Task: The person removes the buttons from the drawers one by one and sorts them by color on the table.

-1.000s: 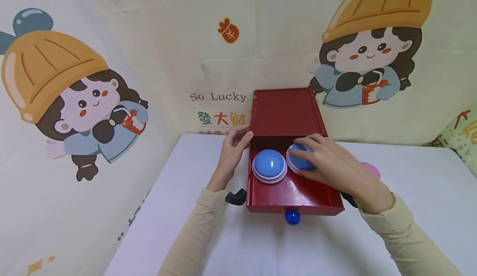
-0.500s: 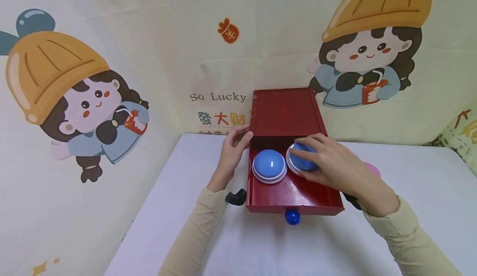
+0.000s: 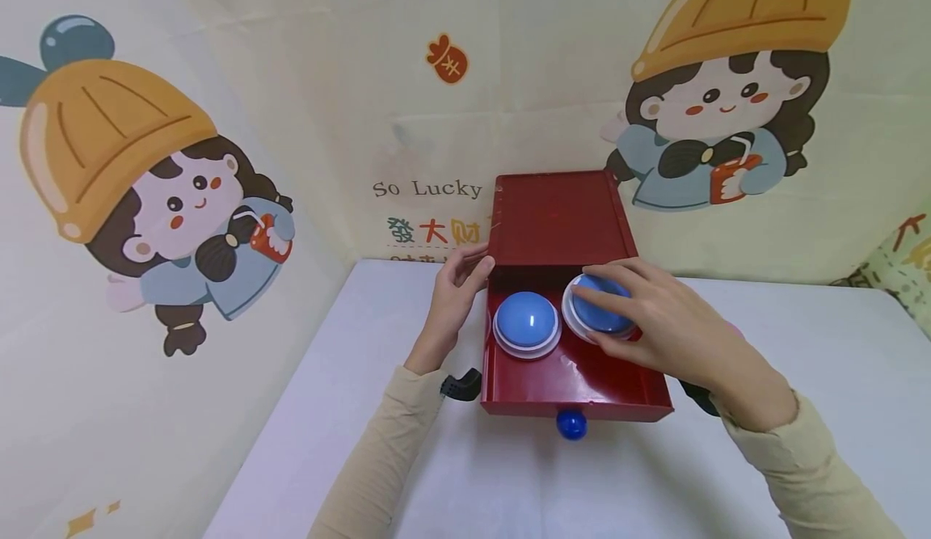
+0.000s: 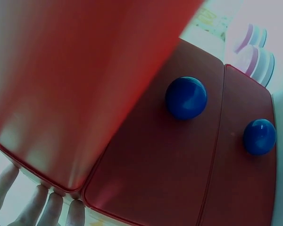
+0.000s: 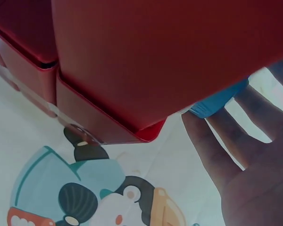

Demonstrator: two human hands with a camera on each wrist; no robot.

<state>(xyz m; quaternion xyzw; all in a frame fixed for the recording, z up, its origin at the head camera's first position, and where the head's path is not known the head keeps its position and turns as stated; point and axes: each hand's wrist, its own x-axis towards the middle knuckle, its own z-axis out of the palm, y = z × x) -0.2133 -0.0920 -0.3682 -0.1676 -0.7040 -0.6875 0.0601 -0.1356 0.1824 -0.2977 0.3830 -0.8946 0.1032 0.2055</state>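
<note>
A red drawer cabinet [image 3: 563, 220] stands on the white table with its top drawer [image 3: 545, 385] pulled out. Inside the drawer, at the left, sits a round push button [image 3: 527, 319] with a blue dome and white base. My right hand [image 3: 669, 321] pinches a second blue push button [image 3: 602, 318] by its sides at the drawer's back right; it is tilted, and whether it touches the drawer floor I cannot tell. Its blue dome [image 5: 217, 101] shows between the fingers in the right wrist view. My left hand [image 3: 451, 296] rests fairly straight fingers against the cabinet's left side.
A blue ball knob [image 3: 571, 424] projects from the drawer front. Lower drawers bear blue knobs [image 4: 186, 98] too. Pink-and-white round discs [image 4: 261, 66] lie on the table beyond the cabinet. A printed cloth wall [image 3: 407, 119] stands close behind.
My right hand has shifted slightly right, carrying the blue push button with it. The pink disc at the right is now almost hidden by the hand. My left hand has stayed still.
</note>
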